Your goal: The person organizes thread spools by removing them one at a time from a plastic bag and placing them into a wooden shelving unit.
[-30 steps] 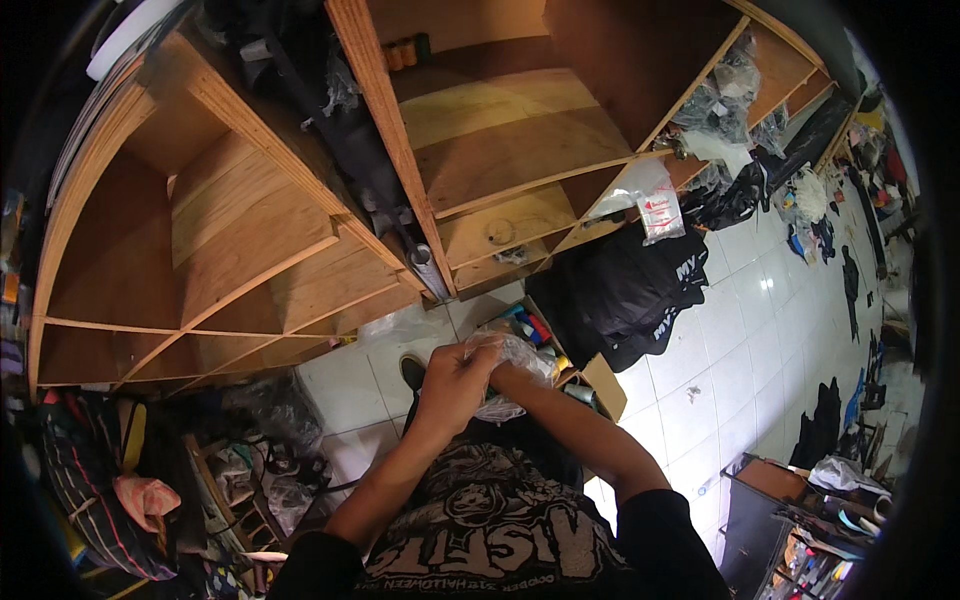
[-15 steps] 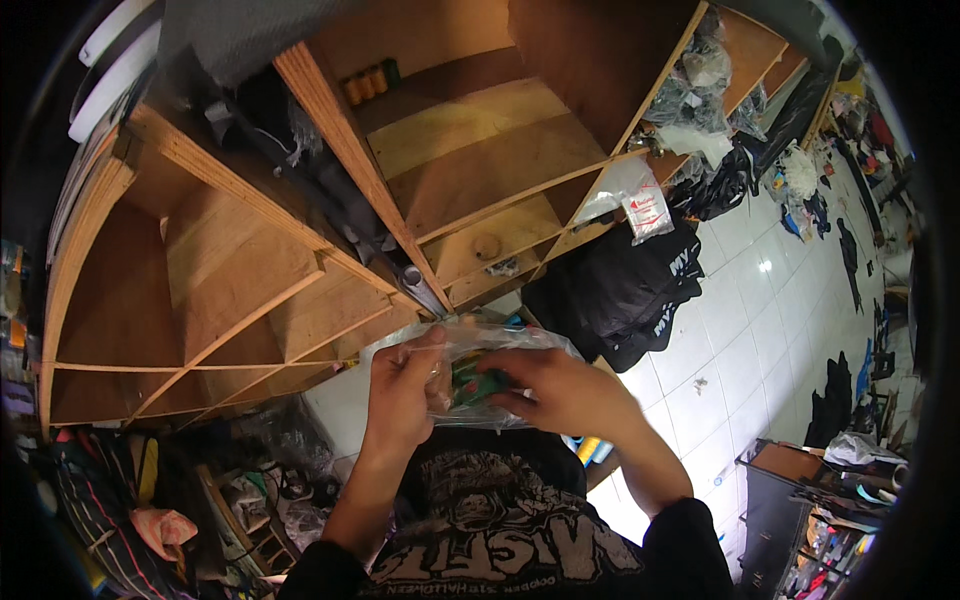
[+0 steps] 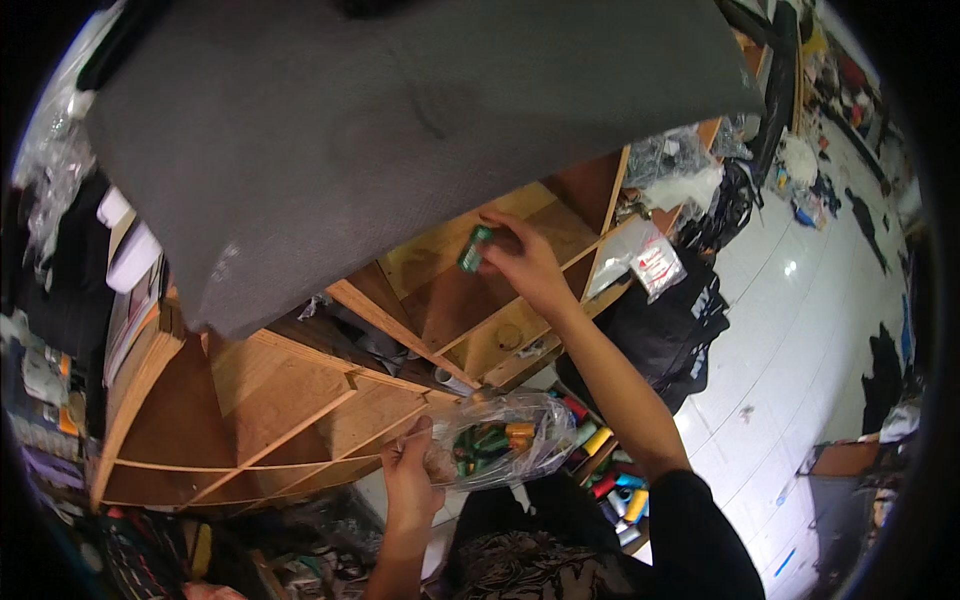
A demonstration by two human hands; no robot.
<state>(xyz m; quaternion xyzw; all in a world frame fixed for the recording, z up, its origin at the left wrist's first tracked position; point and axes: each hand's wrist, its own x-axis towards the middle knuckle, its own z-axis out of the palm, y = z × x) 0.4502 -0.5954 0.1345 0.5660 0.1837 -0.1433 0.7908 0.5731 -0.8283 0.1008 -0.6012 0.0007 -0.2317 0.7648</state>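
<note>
My right hand (image 3: 520,262) is raised over the wooden shelf compartment (image 3: 450,310), its thumb and fingers pinching a green thread spool (image 3: 475,249). Lower down, my left hand (image 3: 408,470) grips the near-left end of a clear plastic bag (image 3: 550,425) in front of my body. Through the film, several green spools (image 3: 482,443) and some orange spools (image 3: 519,434) can be seen. The back of the compartment is hidden under the grey top.
A grey-covered surface (image 3: 420,140) overhangs the open wooden shelves (image 3: 280,395). Colourful thread spools (image 3: 603,485) lie below my right forearm. A white-and-red packet (image 3: 656,267) rests on black fabric (image 3: 660,330) to the right, beside the tiled floor (image 3: 780,340).
My right hand has left the bag and moved up to the compartment with a green spool. The left hand still holds the bag, now lower. The view has shifted, with the grey surface covering more.
</note>
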